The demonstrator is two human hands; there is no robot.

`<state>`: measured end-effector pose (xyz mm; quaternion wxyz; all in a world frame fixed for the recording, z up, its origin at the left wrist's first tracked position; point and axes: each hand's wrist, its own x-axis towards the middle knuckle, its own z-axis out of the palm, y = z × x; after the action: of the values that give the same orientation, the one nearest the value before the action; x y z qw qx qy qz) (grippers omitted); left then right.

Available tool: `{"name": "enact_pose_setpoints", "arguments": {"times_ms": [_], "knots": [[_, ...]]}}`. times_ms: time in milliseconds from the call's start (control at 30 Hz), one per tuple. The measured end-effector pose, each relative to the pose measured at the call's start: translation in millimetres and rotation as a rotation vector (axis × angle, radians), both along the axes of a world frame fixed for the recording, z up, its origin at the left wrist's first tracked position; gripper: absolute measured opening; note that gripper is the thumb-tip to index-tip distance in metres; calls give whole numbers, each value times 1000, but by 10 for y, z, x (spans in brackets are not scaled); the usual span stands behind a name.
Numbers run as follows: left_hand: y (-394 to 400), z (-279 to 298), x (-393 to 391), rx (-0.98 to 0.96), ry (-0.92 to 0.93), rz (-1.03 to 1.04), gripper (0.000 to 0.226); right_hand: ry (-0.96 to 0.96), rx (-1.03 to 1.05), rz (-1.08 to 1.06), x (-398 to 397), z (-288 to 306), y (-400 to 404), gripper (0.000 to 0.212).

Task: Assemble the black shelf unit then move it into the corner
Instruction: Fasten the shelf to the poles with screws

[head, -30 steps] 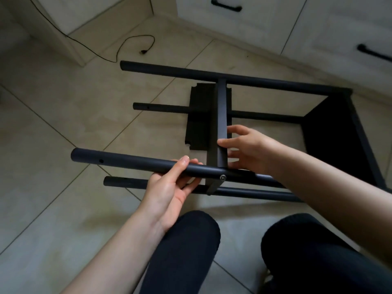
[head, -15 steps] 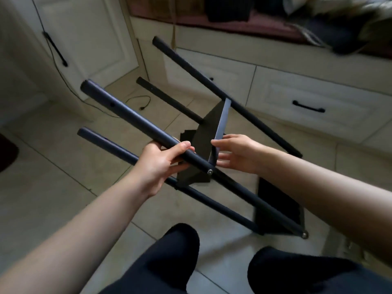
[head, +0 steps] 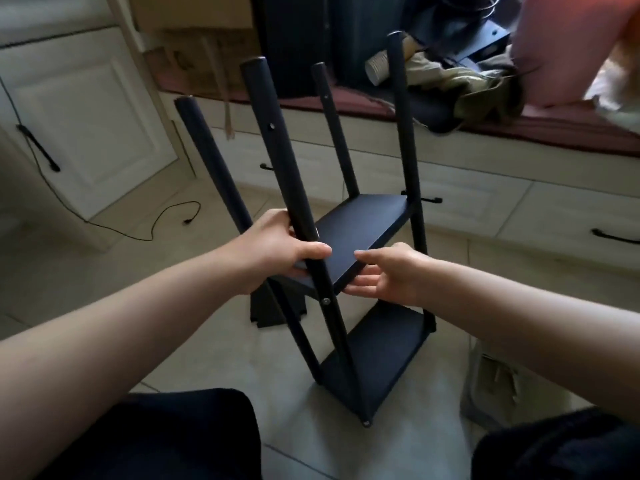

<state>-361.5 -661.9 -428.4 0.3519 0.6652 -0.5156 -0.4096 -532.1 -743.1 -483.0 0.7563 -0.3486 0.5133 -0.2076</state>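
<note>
The black shelf unit (head: 360, 223) stands nearly upright on the tiled floor in front of me, leaning a little. It has several round black poles and two fitted boards, a middle one and a bottom board (head: 377, 358). My left hand (head: 280, 249) grips the nearest pole (head: 273, 147) just above the middle board, thumb across the front. My right hand (head: 388, 271) holds the near edge of the middle board, thumb on top and fingers underneath. A loose black board (head: 268, 310) lies on the floor behind the unit.
White drawers with black handles (head: 616, 236) run along a window seat behind the unit, piled with clothes (head: 460, 81) and a pink cushion (head: 561, 46). A white cabinet door (head: 86, 123) is at left, with a black cable (head: 166, 216) on the floor. My knees fill the bottom corners.
The unit has swung from lying flat on the floor, through a tilt, to standing almost upright. My left hand closed round the near pole; my right hand stayed on the middle board.
</note>
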Motion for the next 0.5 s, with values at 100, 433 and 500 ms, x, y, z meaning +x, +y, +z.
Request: {"name": "enact_pose_setpoints", "arguments": {"times_ms": [100, 433, 500], "knots": [[56, 19, -133, -53, -43, -21, 23, -86, 32, -58, -186, -88, 83, 20], [431, -213, -43, -56, -104, -53, 18, -141, 90, 14, -569, -329, 333, 27], [468, -229, -28, -52, -106, -65, 19, -101, 92, 43, -619, -298, 327, 33]]}}
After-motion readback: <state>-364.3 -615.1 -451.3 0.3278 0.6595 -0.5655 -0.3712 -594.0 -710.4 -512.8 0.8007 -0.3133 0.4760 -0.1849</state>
